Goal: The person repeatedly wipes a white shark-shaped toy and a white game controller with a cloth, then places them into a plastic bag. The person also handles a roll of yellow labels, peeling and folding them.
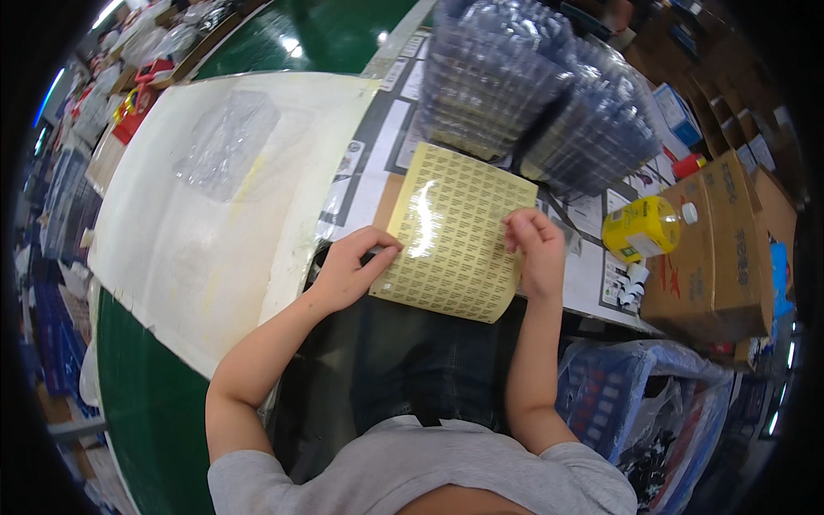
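Note:
A yellowish sheet of small printed transparent stickers [463, 219] lies at the table's near side, its front edge reaching out over my lap. My left hand [351, 270] pinches the sheet's left edge between thumb and fingers. At the right edge my right hand [539, 251] has its thumb and fingertips drawn together over the stickers. Whether a single sticker or the sheet's edge is between them cannot be made out. Behind the sheet stand two tall stacks of clear plastic packaging [496, 84], [592, 122]. A brown piece of cardboard [387, 199] shows under the sheet's left side.
On the right are a bottle of yellow liquid [640, 228], small black-and-white pieces [633, 286] and a cardboard box [708, 257]. A blue plastic-lined crate [599, 393] stands below. Left, a white board [257, 193] carries a clear plastic bag [232, 141].

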